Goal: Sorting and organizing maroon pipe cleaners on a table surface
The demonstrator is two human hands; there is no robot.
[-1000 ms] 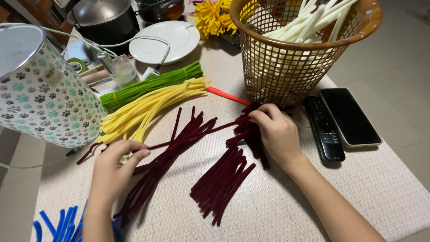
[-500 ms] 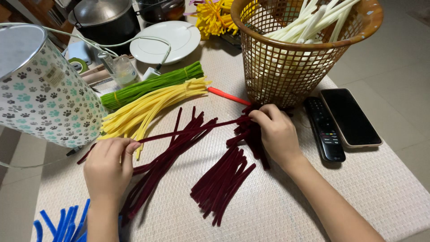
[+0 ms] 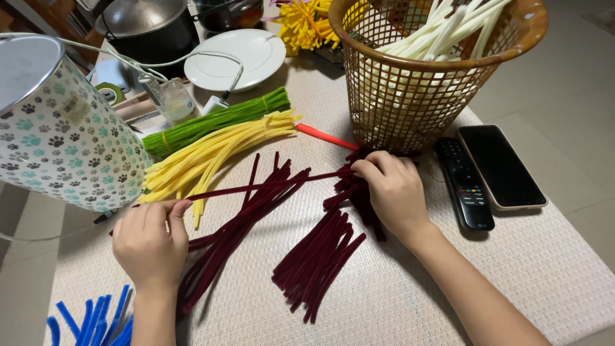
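While white stems fill the wicker basket (image 3: 410, 109), each hand (image 3: 150, 240) (image 3: 394, 189) pinches 1 maroon pipe cleaner (image 3: 269, 186).

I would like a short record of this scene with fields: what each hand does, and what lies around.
left hand: pinches one end of a dark red pipe cleaner
right hand: holds its other end, over a dark red bundle
behind: yellow stems, green stems
right side: wicker basket, remote, phone
near corner: blue stems
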